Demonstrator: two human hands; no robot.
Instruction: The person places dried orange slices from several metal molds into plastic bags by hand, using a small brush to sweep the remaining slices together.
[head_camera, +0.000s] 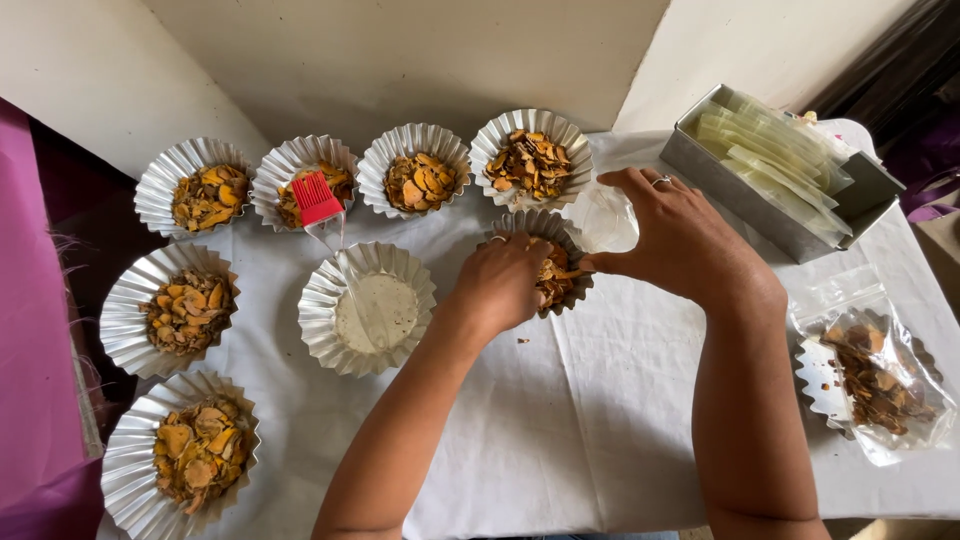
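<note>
My left hand (505, 280) reaches into a fluted foil cup (540, 225) of dried orange-brown slices at the table's middle, fingers closed on some slices. My right hand (675, 235) holds a small clear plastic bag (605, 215) open just right of that cup, thumb and fingers pinching its edge. A ring shows on that hand.
Several more foil cups of dried slices (190, 310) ring the left and back. One cup (370, 305) holds whitish liquid with a red silicone brush (318, 200) leaning in it. A metal tin of clear bags (775, 170) sits back right. A filled bag (880, 375) lies at right on the white cloth (600, 400).
</note>
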